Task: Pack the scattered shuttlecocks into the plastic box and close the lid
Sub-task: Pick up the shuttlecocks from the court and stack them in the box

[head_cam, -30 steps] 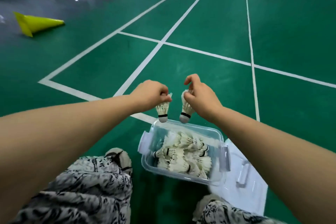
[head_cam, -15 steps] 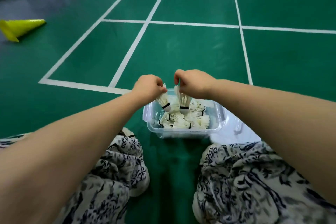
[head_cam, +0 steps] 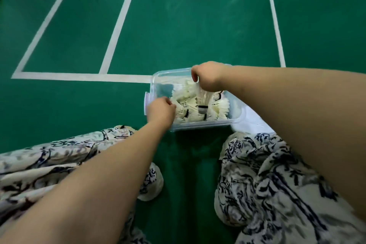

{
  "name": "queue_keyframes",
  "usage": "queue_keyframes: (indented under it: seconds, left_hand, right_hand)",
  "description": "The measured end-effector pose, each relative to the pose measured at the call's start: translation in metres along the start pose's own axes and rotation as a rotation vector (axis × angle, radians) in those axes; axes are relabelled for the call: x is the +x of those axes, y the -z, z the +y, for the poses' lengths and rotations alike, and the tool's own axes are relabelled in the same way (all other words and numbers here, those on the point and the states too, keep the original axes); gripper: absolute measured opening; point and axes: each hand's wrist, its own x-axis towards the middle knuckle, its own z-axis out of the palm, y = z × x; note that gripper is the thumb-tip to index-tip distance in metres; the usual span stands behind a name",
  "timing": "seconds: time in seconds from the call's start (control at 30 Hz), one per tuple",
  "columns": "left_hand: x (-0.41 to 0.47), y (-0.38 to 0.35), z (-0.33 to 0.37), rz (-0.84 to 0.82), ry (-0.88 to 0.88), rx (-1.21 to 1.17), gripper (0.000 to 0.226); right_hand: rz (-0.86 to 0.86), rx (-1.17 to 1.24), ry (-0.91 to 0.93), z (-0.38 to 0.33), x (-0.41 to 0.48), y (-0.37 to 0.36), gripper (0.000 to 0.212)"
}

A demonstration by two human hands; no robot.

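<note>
Lower than before, the left hand (head_cam: 161,112) and right hand (head_cam: 208,78) are reaching into the plastic box (head_cam: 156,77) on the floor (head_cam: 178,25), fingers (head_cam: 195,77) each pinching a shuttlecock (head_cam: 202,101), and forcing these down is risking crushed feathers.

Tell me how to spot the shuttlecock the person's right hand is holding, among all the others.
On the green court floor, in front of the person's knees, sits a clear plastic box heaped with white shuttlecocks. The right hand pinches one shuttlecock by its feathers inside it. It hangs upright, black-banded cork pointing down, while the heap around it lies sideways.
</note>
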Motion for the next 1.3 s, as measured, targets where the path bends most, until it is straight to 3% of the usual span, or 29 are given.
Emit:
queue_keyframes:
  seconds: [0.17, 0.3, 0.43, 0.7, 0.83, 1.07, 1.3]
  left_hand:
    - [0.005, -0.020, -0.006, -0.029, 0.066, -0.121, 0.021]
    - [0.011, -0.023, 0.001, -0.170, 0.123, -0.254, 0.010]
    - [0.015, -0.027, 0.006, -0.240, 0.165, -0.283, 0.023]
    - [0.017, -0.016, 0.009, -0.460, 0.223, -0.421, 0.027]
    - [0.018, -0.016, 0.009, -0.474, 0.221, -0.441, 0.026]
    - [0.016, -0.017, 0.013, -0.439, 0.248, -0.711, 0.018]
    - [0.011, -0.029, 0.019, -0.352, 0.163, -0.435, 0.026]
  right_hand:
    - [-0.004, 0.043, -0.062, 0.020, 0.010, -0.001, 0.036]
    - [-0.008, 0.067, -0.088, 0.029, 0.008, -0.004, 0.036]
    - [-0.018, 0.086, -0.081, 0.031, 0.004, -0.011, 0.038]
    - [-0.014, 0.090, -0.092, 0.039, 0.000, -0.013, 0.042]
    - [0.005, 0.099, -0.073, 0.036, 0.006, -0.014, 0.044]
    - [-0.004, 0.092, -0.040, 0.034, 0.008, -0.018, 0.044]
    - [0.020, 0.090, -0.053, 0.038, 0.007, -0.017, 0.042]
